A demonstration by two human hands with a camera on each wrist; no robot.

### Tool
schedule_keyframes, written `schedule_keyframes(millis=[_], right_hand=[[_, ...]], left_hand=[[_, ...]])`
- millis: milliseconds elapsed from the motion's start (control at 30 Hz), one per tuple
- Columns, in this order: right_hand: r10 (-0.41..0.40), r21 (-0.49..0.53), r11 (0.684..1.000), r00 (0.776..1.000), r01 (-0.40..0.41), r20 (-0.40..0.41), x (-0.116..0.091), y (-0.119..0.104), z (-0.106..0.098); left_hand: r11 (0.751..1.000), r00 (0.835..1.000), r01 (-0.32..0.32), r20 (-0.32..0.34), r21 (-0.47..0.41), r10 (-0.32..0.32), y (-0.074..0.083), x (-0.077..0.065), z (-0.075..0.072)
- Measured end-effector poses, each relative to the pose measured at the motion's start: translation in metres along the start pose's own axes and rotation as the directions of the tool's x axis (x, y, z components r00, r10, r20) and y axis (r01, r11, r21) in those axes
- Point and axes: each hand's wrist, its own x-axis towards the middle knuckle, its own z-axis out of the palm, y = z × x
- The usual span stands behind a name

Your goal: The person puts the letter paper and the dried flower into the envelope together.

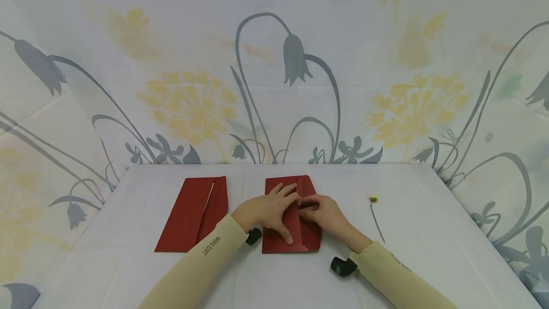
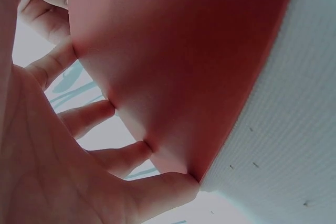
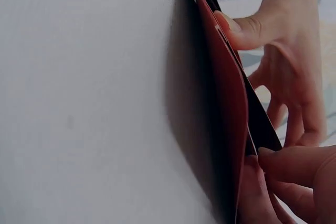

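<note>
A red envelope (image 1: 279,242) lies in the middle of the white table, its flap side facing right. My left hand (image 1: 268,209) rests on it with spread fingers; in the left wrist view the fingertips (image 2: 97,114) press against its surface. At the pocket's opening, my right hand (image 1: 323,214) pinches the edge of the envelope. The right wrist view shows the right thumb (image 3: 291,163) outside and a finger (image 3: 252,184) reaching in between the layers. Whether anything lies inside the pocket is hidden.
A second red envelope (image 1: 182,223) lies on the left, a pale strip showing along its opening. To the right is a small dried yellow flower (image 1: 374,199) on a thin stem. Behind the table (image 1: 411,261) hangs a flower-printed cloth (image 1: 274,108).
</note>
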Motion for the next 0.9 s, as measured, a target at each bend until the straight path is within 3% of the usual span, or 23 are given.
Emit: schedule_keyframes(millis=[400, 533, 767, 900], right_hand=[[0.031, 0.043, 0.999, 1.0, -0.031, -0.001, -0.012, 0.01, -0.029], [0.027, 0.012, 1.0, 0.999, -0.027, -0.028, -0.018, 0.011, -0.042], [0.039, 0.069, 0.997, 0.998, -0.036, -0.052, -0.037, 0.016, -0.072], [0.046, 0.019, 0.999, 0.995, -0.045, -0.085, -0.05, 0.024, -0.091]], left_hand=[[1.0, 1.0, 0.003, -0.001, 0.012, -0.003, -0.001, 0.004, 0.002], [1.0, 1.0, 0.008, -0.006, 0.015, -0.008, -0.001, 0.004, 0.003], [1.0, 1.0, -0.005, -0.024, 0.015, 0.005, -0.002, 0.003, 0.004], [1.0, 1.0, -0.009, -0.026, 0.009, 0.009, -0.002, 0.003, 0.005]])
